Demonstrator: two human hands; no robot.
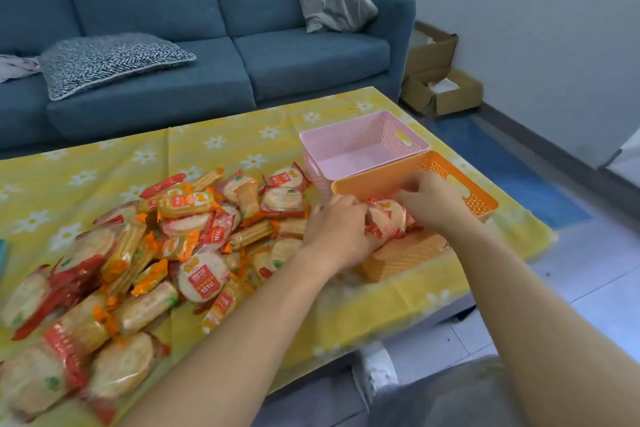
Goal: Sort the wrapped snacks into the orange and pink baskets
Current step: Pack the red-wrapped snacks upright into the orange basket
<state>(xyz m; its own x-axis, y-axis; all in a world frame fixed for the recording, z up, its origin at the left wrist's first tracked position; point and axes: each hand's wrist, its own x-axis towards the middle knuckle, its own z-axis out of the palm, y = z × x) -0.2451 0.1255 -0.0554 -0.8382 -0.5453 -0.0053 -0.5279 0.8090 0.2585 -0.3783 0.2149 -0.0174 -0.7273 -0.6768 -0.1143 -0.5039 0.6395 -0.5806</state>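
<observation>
A big heap of wrapped snacks (145,253), round rice crackers in red wrappers and long ones in orange wrappers, covers the left half of the table. The pink basket (360,149) stands behind the orange basket (377,182) at the right; the pink one holds nothing I can see. Over the orange basket my left hand (337,229) and my right hand (431,201) together grip a bunch of red-wrapped round crackers (386,220) from both sides. The basket's inside is mostly hidden by my hands.
The table wears a yellow cloth with white flowers (242,146), its right edge just past the baskets. A blue sofa (207,55) with cushions runs along the far side. Cardboard boxes (440,80) sit on the floor at the back right.
</observation>
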